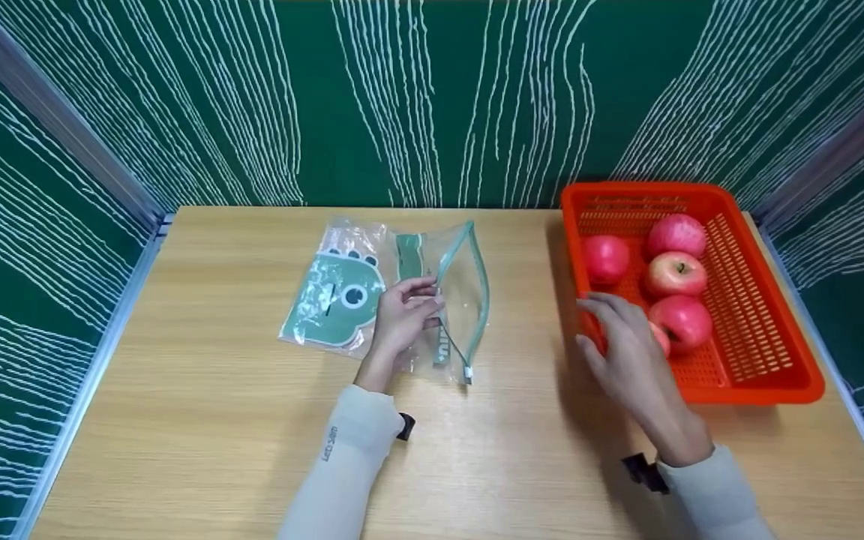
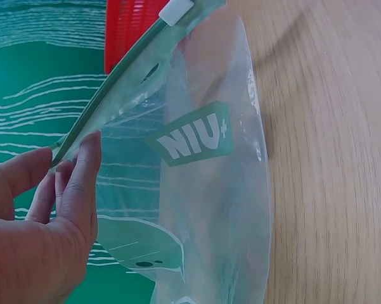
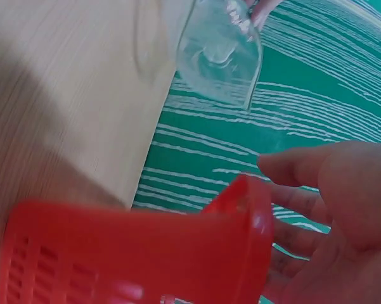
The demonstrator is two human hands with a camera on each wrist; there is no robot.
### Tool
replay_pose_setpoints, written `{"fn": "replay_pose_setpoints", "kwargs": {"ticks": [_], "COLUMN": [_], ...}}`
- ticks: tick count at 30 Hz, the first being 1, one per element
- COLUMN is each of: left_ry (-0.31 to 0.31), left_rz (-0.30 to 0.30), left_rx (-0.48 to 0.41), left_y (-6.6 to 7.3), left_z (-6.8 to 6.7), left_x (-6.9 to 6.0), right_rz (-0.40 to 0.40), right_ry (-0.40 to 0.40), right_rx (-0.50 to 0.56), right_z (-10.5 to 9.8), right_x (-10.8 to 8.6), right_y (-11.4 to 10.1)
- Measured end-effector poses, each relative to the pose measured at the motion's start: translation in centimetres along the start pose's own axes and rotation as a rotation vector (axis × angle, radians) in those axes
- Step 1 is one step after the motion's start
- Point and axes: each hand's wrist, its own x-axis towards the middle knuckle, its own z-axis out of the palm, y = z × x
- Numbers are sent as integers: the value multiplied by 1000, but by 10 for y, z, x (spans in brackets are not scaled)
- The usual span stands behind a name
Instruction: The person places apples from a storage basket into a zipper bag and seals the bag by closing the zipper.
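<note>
A clear plastic slider bag (image 1: 342,296) with a green cartoon print lies on the table, its green-edged mouth spread apart toward the right. My left hand (image 1: 406,315) pinches one edge of that mouth between thumb and fingers; the left wrist view shows the white slider (image 2: 176,11) at the far end of the zip strip. Over the left rim of a red basket (image 1: 769,330) hovers my right hand (image 1: 631,356), fingers spread and loosely bent, grasping nothing. Beneath it one apple (image 1: 659,339) is partly hidden. Other red apples (image 1: 679,321) sit around it in the basket.
The wooden table (image 1: 199,420) is bounded by green panels (image 1: 462,105) with white wavy lines at the back and sides. Metal frame posts (image 1: 87,375) run along the side edges. The basket stands close to the right edge.
</note>
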Motion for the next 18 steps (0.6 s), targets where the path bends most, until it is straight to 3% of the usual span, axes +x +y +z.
{"fn": "replay_pose_setpoints", "kwargs": {"ticks": [10, 18], "left_ry": [-6, -14], "left_rz": [4, 7], "left_rx": [16, 9], "left_y": [0, -1], "left_z": [-1, -1], "left_x": [0, -2], "right_rz": [-45, -84], "right_ry": [-27, -26], "right_rx": [-118, -155], "right_z": [-15, -21], "right_x": [-2, -4], "right_y": [16, 32]}}
